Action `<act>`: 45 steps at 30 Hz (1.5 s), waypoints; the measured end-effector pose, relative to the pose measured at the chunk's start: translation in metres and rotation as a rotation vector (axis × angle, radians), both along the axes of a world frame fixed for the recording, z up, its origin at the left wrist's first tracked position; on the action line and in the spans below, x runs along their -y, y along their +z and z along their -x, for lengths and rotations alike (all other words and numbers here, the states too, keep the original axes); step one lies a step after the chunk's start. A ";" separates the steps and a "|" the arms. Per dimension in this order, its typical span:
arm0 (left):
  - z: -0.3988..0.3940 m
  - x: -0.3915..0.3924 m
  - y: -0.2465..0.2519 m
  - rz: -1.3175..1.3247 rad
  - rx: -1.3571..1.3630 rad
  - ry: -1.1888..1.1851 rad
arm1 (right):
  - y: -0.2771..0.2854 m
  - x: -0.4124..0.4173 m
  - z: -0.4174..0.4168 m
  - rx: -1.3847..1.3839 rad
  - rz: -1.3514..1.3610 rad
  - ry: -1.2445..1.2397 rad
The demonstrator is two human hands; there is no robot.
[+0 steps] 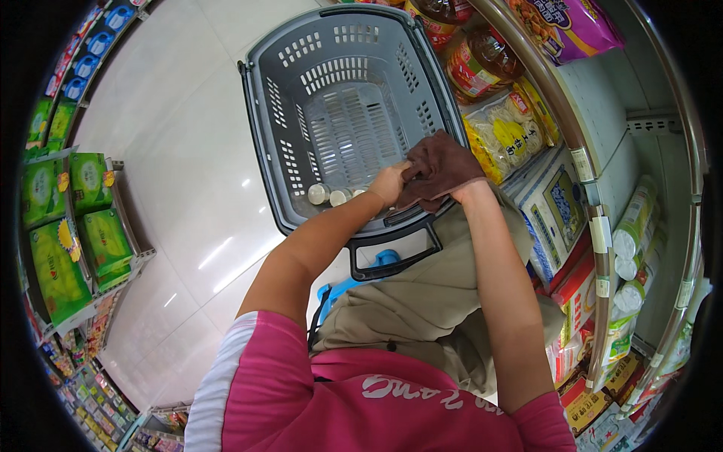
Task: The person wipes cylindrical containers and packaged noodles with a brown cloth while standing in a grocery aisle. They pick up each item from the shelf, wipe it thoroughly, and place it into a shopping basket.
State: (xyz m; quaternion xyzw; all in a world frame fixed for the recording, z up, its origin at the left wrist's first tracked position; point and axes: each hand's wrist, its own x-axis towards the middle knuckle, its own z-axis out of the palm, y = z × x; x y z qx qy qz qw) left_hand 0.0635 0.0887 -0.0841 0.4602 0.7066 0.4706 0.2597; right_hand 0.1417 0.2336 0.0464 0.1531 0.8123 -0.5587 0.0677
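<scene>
A dark brown cloth [438, 169] is bunched up over the near right corner of a grey plastic shopping basket [291, 73]. My left hand [391, 182] grips the cloth's left side, above the basket's inside. My right hand [470, 191] holds its right side by the rim, fingers mostly covered by the folds. Whether the cloth wraps anything I cannot tell. Along the basket's near inner wall lie several small containers with pale round ends, the leftmost container [319, 194] plainest to see. The basket's black handle [395, 277] hangs toward me, above my trousers.
Close on the right, a shelf holds oil bottles [480, 65], a bag of noodles [508, 135] and white-blue sacks [551, 209]. The brown shelf edge [556, 107] curves overhead. Green tissue packs [59, 271] fill a left rack across the tiled floor [175, 169]. Something blue [339, 288] is below the basket.
</scene>
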 end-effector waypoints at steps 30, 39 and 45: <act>0.008 -0.007 0.139 0.100 0.747 0.268 | 0.129 -0.001 -0.069 -0.501 0.481 -0.302; -0.096 -0.060 0.272 -0.011 0.555 -0.177 | 0.224 -0.003 -0.209 -0.517 -1.115 -0.790; -0.163 -0.102 0.301 0.064 0.472 -0.344 | 0.212 -0.018 -0.276 -0.338 -0.953 -0.933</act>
